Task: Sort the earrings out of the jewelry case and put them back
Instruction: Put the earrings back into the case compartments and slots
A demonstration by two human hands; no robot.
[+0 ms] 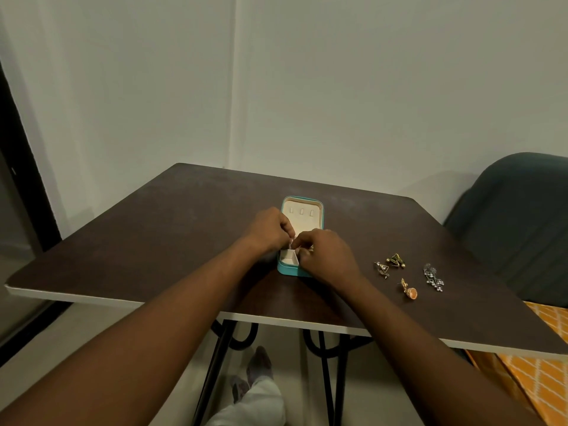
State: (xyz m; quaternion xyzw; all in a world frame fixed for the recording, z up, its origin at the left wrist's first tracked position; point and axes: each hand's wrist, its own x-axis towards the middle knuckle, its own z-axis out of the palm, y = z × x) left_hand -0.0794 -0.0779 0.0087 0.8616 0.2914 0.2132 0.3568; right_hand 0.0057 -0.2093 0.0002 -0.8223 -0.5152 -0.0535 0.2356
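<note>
Forearms reach in from the bottom of the view, both bare, meeting over the case. It's a small rounded rectangle with a teal shell and a soft cream lining, lying open near the middle of the table. Its lid is flat on the far side and shows three little tabs in a row. The near half is split by cream dividers into compartments.

The table is dark brown and matte with a thin pale edge, on black bent-metal legs. Broad bare top runs left of the case and beyond it. The near edge sits just behind the wrists.

To the right, well apart from the case, lie four earrings: a silver triangle, a green-and-gold piece, an orange-and-gold bell shape, and a long silver dangle. They sit close together but separate, with a dark padded chair past the right edge.

Now the grip. The left hand and right hand hover over the near half, fingers curled, tips nearly touching. Something tiny and pale sits between them, and I cannot tell which grip holds it, if either does.
</note>
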